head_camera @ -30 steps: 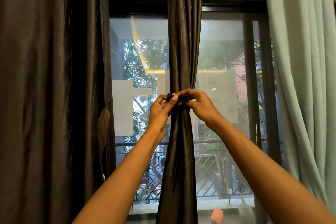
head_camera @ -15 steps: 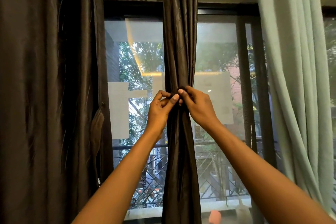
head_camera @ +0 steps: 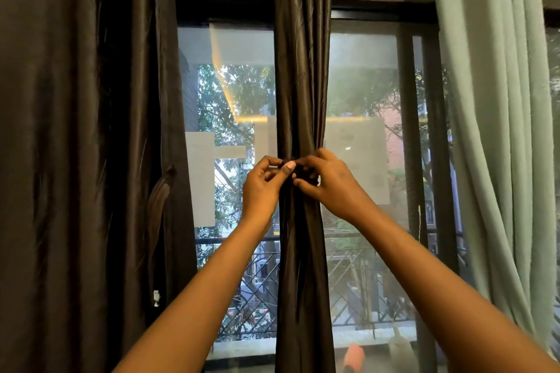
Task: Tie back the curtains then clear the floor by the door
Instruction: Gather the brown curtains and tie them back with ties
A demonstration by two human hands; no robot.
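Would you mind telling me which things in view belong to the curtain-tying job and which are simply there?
Belonging to the job:
- middle dark curtain, gathered
- dark tie, pinched by left hand and right hand
- left dark curtain
- pale green curtain

Simply there:
- paper sheets on the glass
- balcony railing
- orange object outside

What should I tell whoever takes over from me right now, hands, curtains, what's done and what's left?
Left hand and right hand both pinch the dark tie around the gathered middle brown curtain.
Tie is wrapped but not visibly fastened.
Left brown curtain and pale green curtain hang loose.
Left: finish this tie, tie back the others, clear the floor by the door.
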